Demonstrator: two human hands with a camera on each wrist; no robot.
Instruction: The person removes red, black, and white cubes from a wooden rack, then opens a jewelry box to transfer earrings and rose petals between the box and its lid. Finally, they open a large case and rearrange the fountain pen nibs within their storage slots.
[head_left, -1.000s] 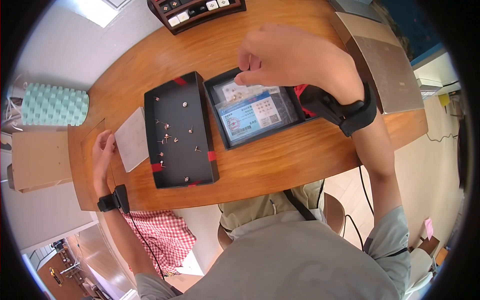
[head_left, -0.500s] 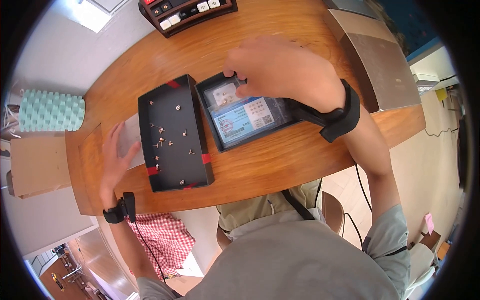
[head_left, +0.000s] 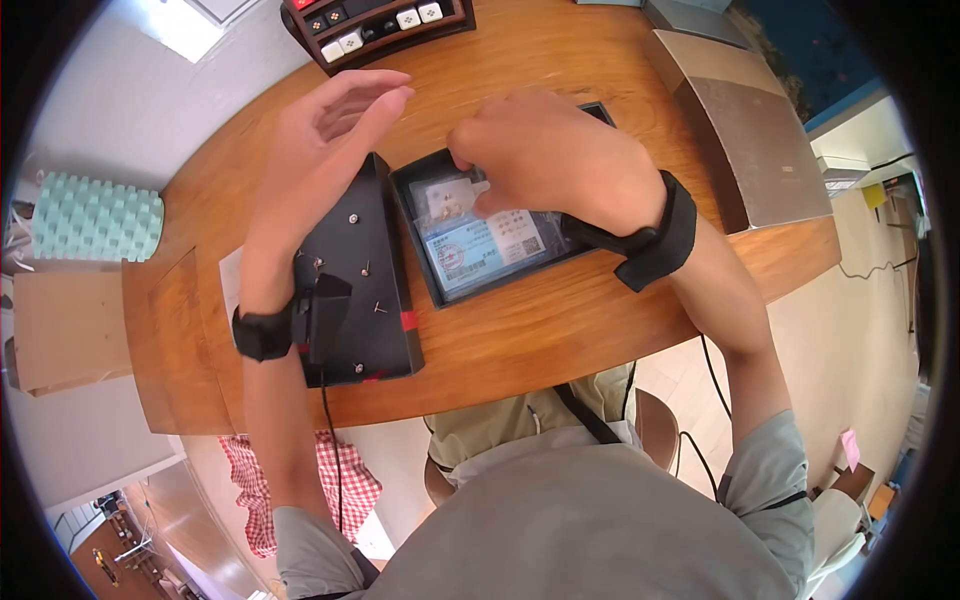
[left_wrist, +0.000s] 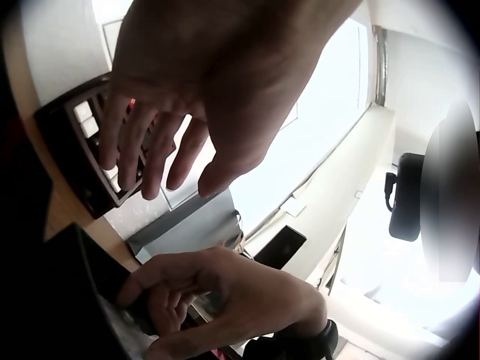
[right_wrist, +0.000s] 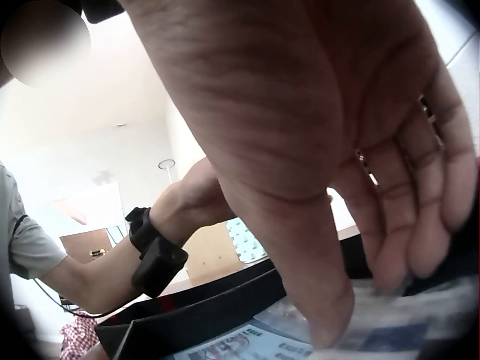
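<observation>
In the head view my right hand (head_left: 555, 160) is over a black box (head_left: 432, 280), its curled fingers and thumb pinching a clear plastic bag (head_left: 445, 205). Blue-and-white printed cards (head_left: 480, 255) lie in that box. The right wrist view shows the bag's plastic (right_wrist: 390, 315) blurred beneath the thumb and fingertips. My left hand (head_left: 325, 150) is raised above the far end of a second black tray (head_left: 345, 325), fingers loosely straight and holding nothing. Small stud earrings (head_left: 354, 218) are scattered across this tray; my left forearm hides several of them.
A dark wooden rack (head_left: 390, 35) with white and black tiles stands at the back. Along the right side of the table (head_left: 560, 290) lies a large brown cardboard box (head_left: 750, 140). A mint-green textured roll (head_left: 98, 218) is off the left edge.
My left hand has lifted from beside the earring tray and swung up and right over it. The right hand first lowers to the bag in the other box, then stays there.
</observation>
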